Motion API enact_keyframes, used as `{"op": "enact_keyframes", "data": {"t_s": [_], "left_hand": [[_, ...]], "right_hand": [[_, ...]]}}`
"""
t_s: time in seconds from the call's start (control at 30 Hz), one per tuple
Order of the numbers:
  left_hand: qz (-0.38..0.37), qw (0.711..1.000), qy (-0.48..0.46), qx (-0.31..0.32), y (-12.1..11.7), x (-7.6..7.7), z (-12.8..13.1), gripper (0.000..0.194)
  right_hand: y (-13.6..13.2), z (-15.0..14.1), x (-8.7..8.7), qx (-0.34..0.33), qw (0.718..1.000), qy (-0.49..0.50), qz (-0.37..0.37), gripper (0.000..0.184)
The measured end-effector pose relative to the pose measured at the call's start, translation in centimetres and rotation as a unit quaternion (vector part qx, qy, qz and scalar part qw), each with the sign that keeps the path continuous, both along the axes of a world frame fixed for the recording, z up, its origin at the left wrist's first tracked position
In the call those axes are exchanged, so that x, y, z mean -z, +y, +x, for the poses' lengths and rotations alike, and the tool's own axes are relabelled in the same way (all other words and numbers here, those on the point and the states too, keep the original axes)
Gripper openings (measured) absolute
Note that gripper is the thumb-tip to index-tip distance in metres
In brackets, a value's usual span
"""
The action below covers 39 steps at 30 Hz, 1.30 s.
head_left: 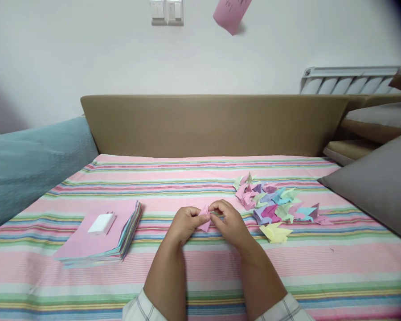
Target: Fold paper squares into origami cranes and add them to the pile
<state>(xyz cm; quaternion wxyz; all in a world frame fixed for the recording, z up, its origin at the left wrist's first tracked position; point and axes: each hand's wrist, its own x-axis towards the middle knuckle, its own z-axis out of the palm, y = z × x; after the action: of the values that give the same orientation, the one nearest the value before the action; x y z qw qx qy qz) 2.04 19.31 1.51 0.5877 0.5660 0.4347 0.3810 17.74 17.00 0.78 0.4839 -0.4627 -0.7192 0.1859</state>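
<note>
A small folded piece of pink paper is held up between my two hands, above the striped sheet. My left hand pinches it from the left, thumb on the near side. From the right, my right hand grips its upper edge between thumb and forefinger. The paper's lower point hangs free, and its upper part is partly covered by my fingertips. Just right of my right hand lies a loose heap of folded paper cranes in pink, purple, green and blue. A yellow folded crane lies nearest to me.
On the left sits a stack of coloured paper sheets, with a white charger plug on top. A brown backboard closes off the far side. Grey cushions stand at the right, and a blue cushion at the left.
</note>
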Motion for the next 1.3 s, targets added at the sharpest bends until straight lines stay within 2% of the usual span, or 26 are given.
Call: {"op": "enact_keyframes", "data": {"t_s": [0.27,0.4,0.57,0.7,1.03,1.3], "left_hand": [[0.027,1.0,0.004,-0.014,0.3,0.5,0.0,0.035],[0.016,0.999,-0.028,-0.019,0.4,0.7,0.2,0.034],[-0.005,0.996,-0.088,-0.014,0.4,0.6,0.4,0.038],[-0.006,0.995,-0.098,-0.028,0.4,0.8,0.5,0.035],[-0.029,0.986,-0.153,-0.065,0.5,0.7,0.7,0.036],[-0.031,0.983,-0.167,-0.073,0.4,0.7,0.8,0.033]], "right_hand": [[0.0,-0.2,0.0,0.018,1.0,-0.02,-0.004,0.011],[0.1,-0.4,0.3,0.025,1.0,-0.014,-0.003,0.012],[0.2,-0.6,0.5,0.035,0.999,0.022,0.017,0.01],[0.2,-0.8,0.5,0.043,0.997,0.055,0.026,0.008],[0.2,-0.8,0.4,0.018,0.995,0.094,0.025,0.013],[0.1,-1.1,0.6,0.023,0.988,0.15,-0.035,0.012]]}}
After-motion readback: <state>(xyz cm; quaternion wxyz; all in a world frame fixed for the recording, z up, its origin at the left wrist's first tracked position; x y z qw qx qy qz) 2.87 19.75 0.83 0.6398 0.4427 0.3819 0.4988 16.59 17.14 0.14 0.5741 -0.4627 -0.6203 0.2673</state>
